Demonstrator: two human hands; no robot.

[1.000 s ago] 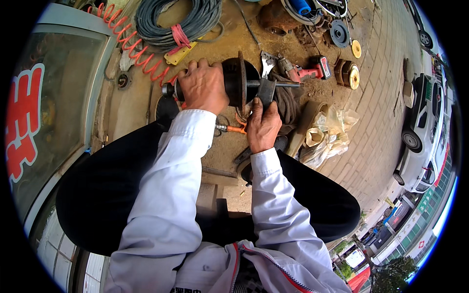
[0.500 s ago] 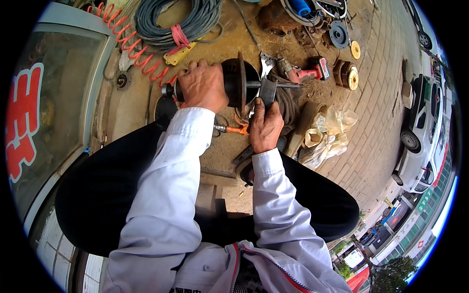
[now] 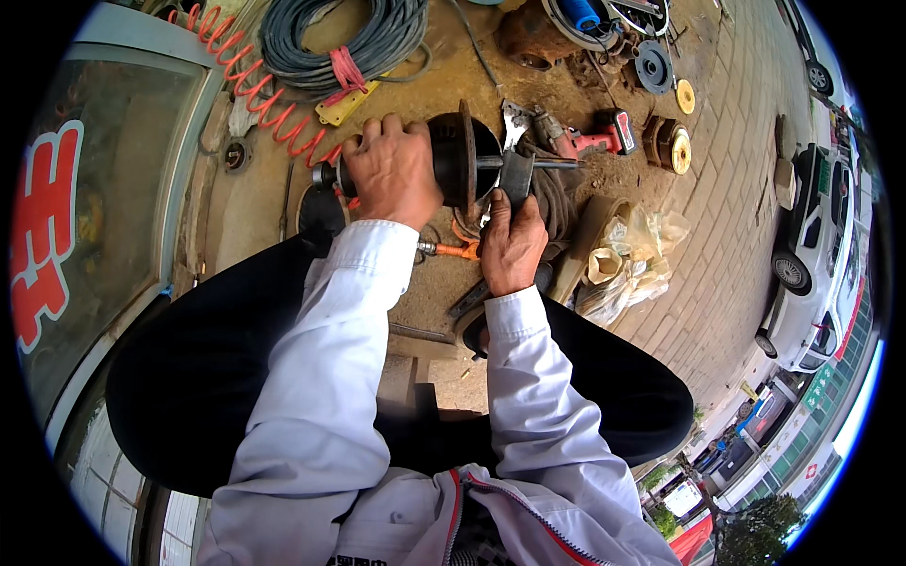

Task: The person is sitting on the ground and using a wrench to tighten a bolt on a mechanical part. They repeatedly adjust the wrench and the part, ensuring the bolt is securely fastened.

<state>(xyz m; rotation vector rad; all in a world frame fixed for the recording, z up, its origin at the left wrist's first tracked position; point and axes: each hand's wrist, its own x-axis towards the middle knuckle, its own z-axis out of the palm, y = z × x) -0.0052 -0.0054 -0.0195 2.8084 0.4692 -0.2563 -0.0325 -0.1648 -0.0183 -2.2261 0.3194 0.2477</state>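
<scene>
My left hand [image 3: 394, 174] is wrapped round a dark cylindrical machine part [image 3: 451, 146] lying sideways in front of me. The part has a rusty round flange [image 3: 466, 160] and a bright metal shaft [image 3: 559, 164] that sticks out to the right. At its left end, past my hand, shows a metal stub [image 3: 323, 176]. My right hand [image 3: 512, 243] pinches a dark strip [image 3: 516, 177] between thumb and fingers. That strip lies across the shaft, just right of the flange; whether it is abrasive cloth or something else cannot be made out.
Beyond the hands lie a red cordless power tool [image 3: 590, 141], a coiled dark hose [image 3: 344, 42], a red spiral air hose [image 3: 274, 118] and a copper-wound part [image 3: 666, 145]. A crumpled plastic bag [image 3: 642, 264] sits at the right. A glass-panelled frame [image 3: 179, 179] stands left.
My left hand and wrist have turned slightly and shifted a little to the right on the part. My right hand and the strip stay at nearly the same place.
</scene>
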